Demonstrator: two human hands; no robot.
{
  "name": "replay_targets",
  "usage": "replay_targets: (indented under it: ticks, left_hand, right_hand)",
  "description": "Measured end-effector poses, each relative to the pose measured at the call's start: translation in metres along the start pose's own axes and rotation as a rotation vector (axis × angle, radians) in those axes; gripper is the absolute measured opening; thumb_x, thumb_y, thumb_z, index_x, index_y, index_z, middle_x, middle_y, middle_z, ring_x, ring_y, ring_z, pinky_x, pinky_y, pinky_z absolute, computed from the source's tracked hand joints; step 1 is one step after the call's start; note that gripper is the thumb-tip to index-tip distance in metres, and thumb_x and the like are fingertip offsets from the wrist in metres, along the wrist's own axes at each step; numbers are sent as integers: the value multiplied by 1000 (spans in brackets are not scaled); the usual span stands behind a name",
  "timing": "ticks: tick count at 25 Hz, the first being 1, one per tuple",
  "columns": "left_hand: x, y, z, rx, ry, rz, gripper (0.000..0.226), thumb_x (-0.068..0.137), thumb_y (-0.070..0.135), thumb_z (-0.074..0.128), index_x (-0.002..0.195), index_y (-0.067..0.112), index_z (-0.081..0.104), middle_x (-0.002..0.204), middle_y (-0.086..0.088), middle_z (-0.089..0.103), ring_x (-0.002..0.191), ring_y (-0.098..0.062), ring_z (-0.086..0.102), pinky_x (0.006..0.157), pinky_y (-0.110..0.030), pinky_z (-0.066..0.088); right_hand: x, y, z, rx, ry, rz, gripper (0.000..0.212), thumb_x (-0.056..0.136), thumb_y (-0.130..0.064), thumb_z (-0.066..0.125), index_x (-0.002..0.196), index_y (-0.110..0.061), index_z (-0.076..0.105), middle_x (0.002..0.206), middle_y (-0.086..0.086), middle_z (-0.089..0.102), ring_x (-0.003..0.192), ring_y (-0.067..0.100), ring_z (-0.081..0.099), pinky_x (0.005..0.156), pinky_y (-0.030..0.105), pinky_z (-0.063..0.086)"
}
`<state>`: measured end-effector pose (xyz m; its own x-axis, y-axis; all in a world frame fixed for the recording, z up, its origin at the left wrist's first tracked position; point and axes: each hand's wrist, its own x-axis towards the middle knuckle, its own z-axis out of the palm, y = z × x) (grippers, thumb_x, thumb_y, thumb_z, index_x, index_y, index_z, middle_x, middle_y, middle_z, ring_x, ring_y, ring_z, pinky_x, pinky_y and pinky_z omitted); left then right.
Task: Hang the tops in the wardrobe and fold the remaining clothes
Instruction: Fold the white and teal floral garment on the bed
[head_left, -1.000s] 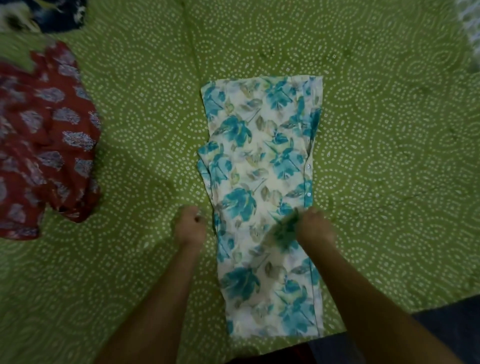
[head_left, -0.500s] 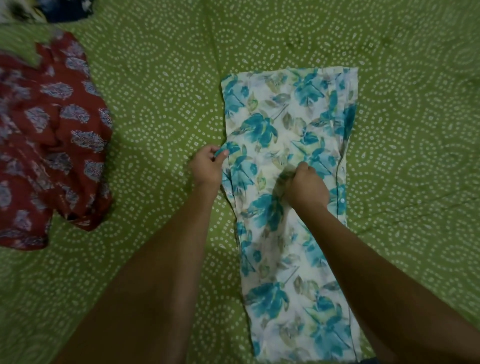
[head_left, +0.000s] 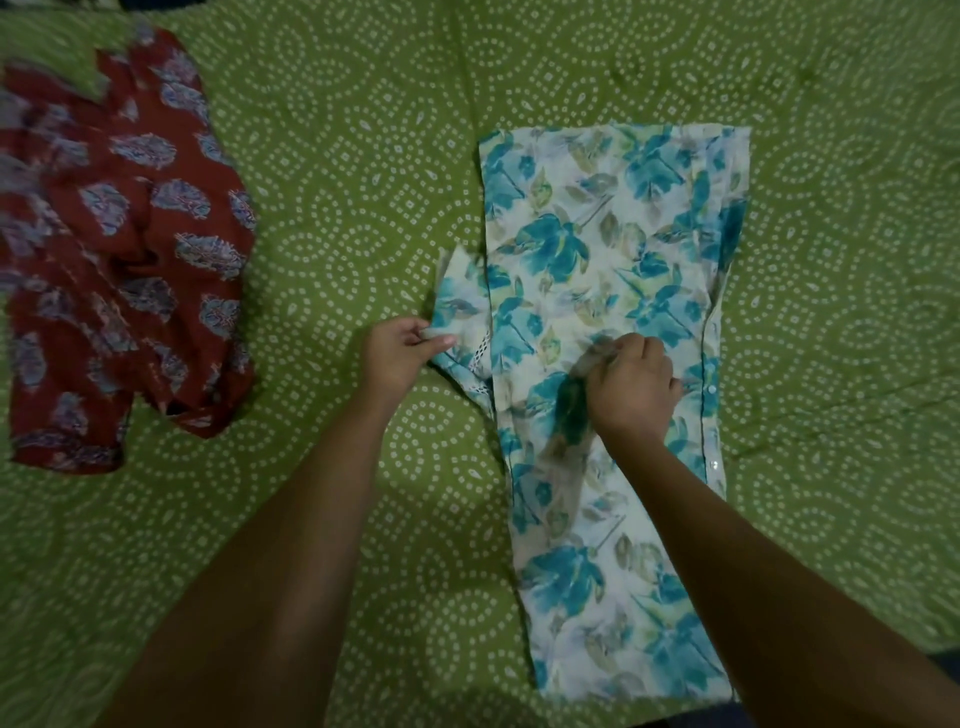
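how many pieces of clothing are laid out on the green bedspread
2 clearly: the teal floral garment right of centre, held by both hands, and the crumpled red printed garment at left. A dark scrap at the top-left edge may be a third.

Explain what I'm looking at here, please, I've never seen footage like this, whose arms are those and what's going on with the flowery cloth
There is no machine here. The camera sits on a person's head and looks down, so the two bare arms reaching in from the bottom are that person's own. Below them is a green bedspread printed with white dotted circles. On it lies a long white garment with teal flowers, laid out in a narrow strip. The left hand pinches a flap of it sticking out at the side, possibly a sleeve. The right hand bunches the fabric near the middle. Off to the left lies a crumpled red printed garment, touched by neither hand.
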<state>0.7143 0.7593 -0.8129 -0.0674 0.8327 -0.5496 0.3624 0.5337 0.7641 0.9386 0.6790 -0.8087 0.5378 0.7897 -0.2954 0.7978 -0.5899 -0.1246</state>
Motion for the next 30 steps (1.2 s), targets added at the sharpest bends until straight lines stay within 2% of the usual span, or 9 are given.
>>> replay_targets:
  ticks: [5, 11, 14, 16, 18, 21, 25, 28, 30]
  left_hand:
    - [-54, -43, -60, -2, -32, -42, 18, 77, 8, 76, 92, 1, 71, 69, 13, 70, 71, -6, 66, 71, -28, 54]
    - [-113, -87, -81, -389, 56, -280, 12, 82, 2, 68, 86, 13, 67, 85, 0, 70, 83, -17, 63, 67, -21, 51]
    - [-112, -90, -86, -352, 77, -378, 11, 81, 23, 74, 80, 14, 68, 78, 4, 72, 77, -15, 64, 63, -21, 52]
    - [-106, -85, -84, -144, 82, -230, 26, 77, 35, 77, 73, 11, 67, 75, -1, 68, 70, -11, 61, 66, -26, 48]
    - [-104, -72, -81, -89, 199, 15, 31, 83, 22, 72, 60, 9, 55, 64, -1, 50, 60, -6, 46, 62, -26, 37]
    - [-109, -49, -75, -133, 236, 267, 30, 96, 14, 55, 69, 11, 43, 58, 3, 36, 52, -2, 33, 51, -23, 29]
    - [-120, -42, -65, 72, 287, 418, 17, 99, 30, 47, 88, 17, 50, 69, 1, 56, 57, -12, 53, 49, -32, 42]
    - [-121, -21, -55, 4, -4, 476, 19, 99, 32, 46, 114, 30, 57, 102, 2, 68, 89, -14, 66, 73, -34, 55]
    - [-112, -9, -56, -69, 13, 490, 27, 101, 25, 42, 126, 26, 52, 119, 1, 63, 104, -9, 62, 86, -26, 52]
  right_hand:
    - [-48, -21, 5, -23, 162, -55, 34, 82, -19, 60, 114, -10, 54, 118, 13, 50, 107, 35, 45, 90, 48, 34]
    - [-111, -45, 24, 25, 0, -370, 48, 77, -27, 62, 121, -16, 48, 127, 12, 43, 110, 30, 36, 91, 51, 36]
    - [-128, -52, 34, -63, -62, -500, 51, 71, -25, 64, 119, -14, 54, 122, 11, 47, 105, 28, 37, 84, 48, 39]
    - [-130, -57, 36, -63, -157, -586, 47, 73, -18, 61, 119, -15, 57, 123, 10, 47, 109, 30, 39, 85, 44, 34]
    - [-131, -58, 37, -17, -245, -643, 45, 75, -16, 57, 120, -17, 55, 125, 9, 44, 112, 32, 40, 86, 42, 30]
    - [-133, -57, 34, 54, -156, -611, 60, 76, -35, 62, 128, -17, 40, 131, 10, 37, 115, 29, 35, 91, 44, 31]
    - [-134, -74, 20, 226, -155, -600, 92, 70, -63, 59, 143, -18, 25, 140, 6, 39, 127, 22, 34, 97, 40, 23]
    - [-117, -90, 5, 344, -226, -662, 68, 77, -32, 67, 137, -14, 42, 119, 8, 63, 111, 25, 57, 92, 36, 33]
    - [-103, -97, -2, 539, -376, -564, 53, 83, -7, 61, 135, -12, 49, 114, 9, 67, 100, 27, 63, 87, 37, 48]
